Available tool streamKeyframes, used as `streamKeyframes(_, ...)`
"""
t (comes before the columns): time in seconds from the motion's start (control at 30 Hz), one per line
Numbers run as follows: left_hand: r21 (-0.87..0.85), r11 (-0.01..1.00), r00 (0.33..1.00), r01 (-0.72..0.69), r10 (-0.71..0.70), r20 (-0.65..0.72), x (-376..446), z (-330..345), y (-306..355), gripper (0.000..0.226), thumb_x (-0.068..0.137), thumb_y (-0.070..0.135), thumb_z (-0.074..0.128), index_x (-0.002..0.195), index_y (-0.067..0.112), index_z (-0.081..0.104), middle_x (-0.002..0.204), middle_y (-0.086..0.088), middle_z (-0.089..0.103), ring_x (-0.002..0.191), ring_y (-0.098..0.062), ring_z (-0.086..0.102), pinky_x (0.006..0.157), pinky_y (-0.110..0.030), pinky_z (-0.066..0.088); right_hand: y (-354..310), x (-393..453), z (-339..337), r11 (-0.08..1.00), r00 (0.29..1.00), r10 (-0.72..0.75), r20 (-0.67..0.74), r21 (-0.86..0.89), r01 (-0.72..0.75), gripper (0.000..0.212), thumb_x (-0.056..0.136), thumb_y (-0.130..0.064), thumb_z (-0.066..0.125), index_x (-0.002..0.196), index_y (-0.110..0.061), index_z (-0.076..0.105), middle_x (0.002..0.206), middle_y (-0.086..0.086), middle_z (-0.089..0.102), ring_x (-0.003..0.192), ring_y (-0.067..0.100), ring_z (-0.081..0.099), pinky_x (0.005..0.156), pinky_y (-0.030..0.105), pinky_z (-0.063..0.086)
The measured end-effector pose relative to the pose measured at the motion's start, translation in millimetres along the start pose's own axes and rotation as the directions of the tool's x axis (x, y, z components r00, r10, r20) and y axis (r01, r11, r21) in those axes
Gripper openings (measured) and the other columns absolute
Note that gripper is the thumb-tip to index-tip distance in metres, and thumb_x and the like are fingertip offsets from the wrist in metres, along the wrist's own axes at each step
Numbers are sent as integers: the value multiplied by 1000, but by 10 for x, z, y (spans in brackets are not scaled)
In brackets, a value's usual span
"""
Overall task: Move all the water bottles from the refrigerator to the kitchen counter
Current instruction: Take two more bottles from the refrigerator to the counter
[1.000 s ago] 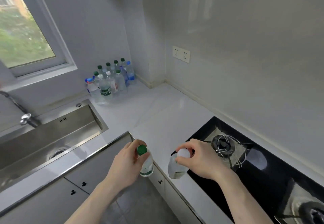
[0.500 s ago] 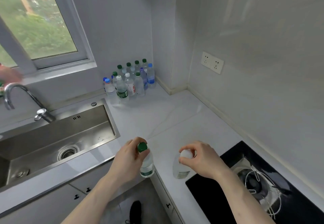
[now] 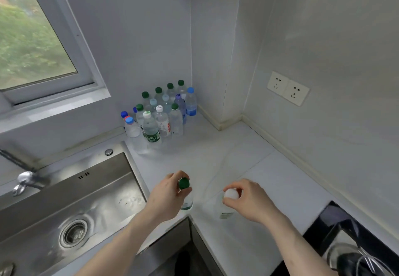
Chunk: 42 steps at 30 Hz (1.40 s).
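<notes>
Left hand (image 3: 166, 198) gripping clear green-capped bottle (image 3: 185, 193), right hand (image 3: 246, 200) gripping clear white-capped bottle (image 3: 228, 202), both upright

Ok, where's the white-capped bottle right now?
Head view, lower centre-right: the white-capped bottle is in the right hand, above the counter, right of the green-capped bottle.

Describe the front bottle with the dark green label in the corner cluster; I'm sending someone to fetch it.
Start at the steel sink and go to the white counter's back corner, where clear plastic bottles cluster. The clear bottle with the dark green label stands in the front row. Unlike its neighbours, it has a white cap ringed in green.
</notes>
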<state>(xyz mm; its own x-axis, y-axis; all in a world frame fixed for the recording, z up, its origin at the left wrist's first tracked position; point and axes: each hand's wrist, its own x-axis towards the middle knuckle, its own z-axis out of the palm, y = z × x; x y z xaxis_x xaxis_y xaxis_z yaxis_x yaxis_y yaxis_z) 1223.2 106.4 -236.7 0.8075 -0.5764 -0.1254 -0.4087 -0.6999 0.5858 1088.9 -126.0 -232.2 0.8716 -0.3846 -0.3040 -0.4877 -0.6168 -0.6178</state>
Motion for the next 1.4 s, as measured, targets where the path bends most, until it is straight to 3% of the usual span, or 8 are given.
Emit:
streamKeyframes(0.2, 71, 995, 996, -67, 62, 65, 699, -169, -359, 22, 101, 40, 59, 120, 31, 53, 105, 6, 55, 86, -22, 58, 76, -34, 47, -234, 689, 189, 998, 996, 56, -67, 1, -56, 26, 79, -50, 73, 104, -44, 73, 101, -17, 58, 96, 5, 61, 85, 25, 50)
streamKeyframes(0.57, 169, 971, 983, -172, 157, 95, 1582, -238, -599, 21, 101, 44, 55, 120, 35, 48, 112, 4, 58, 90, -29, 64, 77, -41, 54, -470, 1307, 367, 988, 979, 151, -138, -21, -155, 27, 88, -42, 68, 115, -41, 70, 115, -7, 54, 106, 19, 61, 89, 29, 47)
streamKeyframes(0.77, 276, 935, 975, -221, 207, 78, 1930, -285, -520, 27, 102, 44, 56, 124, 32, 48, 114, 2, 59, 89, -29, 65, 73, -40, 54, -524, 1482, 445, 986, 974, 150, -172, -48, -160, 30, 92, -23, 65, 121, -31, 68, 122, -5, 58, 114, 22, 60, 92, 29, 47)
streamKeyframes(1.0, 407, 865, 956, -292, 270, 112, 2315, -342, -336, 29, 102, 41, 58, 125, 25, 48, 113, -1, 61, 89, -30, 67, 73, -41, 56, -587, 1712, 481, 985, 945, 167, -282, 3, -173, 23, 91, -24, 70, 113, -29, 66, 111, -4, 63, 105, 23, 60, 79, 27, 39)
streamKeyframes(1.2, 474, 820, 947, -322, 276, 166, 2667, -378, -187, 31, 103, 38, 57, 127, 21, 47, 114, -4, 60, 92, -32, 67, 69, -41, 51, -596, 1942, 383, 987, 946, 152, -288, -6, -161, 26, 89, -17, 71, 113, -26, 65, 111, -3, 64, 103, 25, 61, 81, 30, 46)
streamKeyframes(1.4, 500, 822, 962, -272, 249, 115, 2932, -380, -109, 31, 103, 36, 58, 126, 20, 45, 110, -4, 61, 89, -31, 68, 67, -41, 53, -584, 2158, 301, 988, 939, 133, -318, -34, -151, 26, 90, -10, 69, 112, -23, 65, 110, 1, 65, 98, 27, 61, 78, 32, 48)
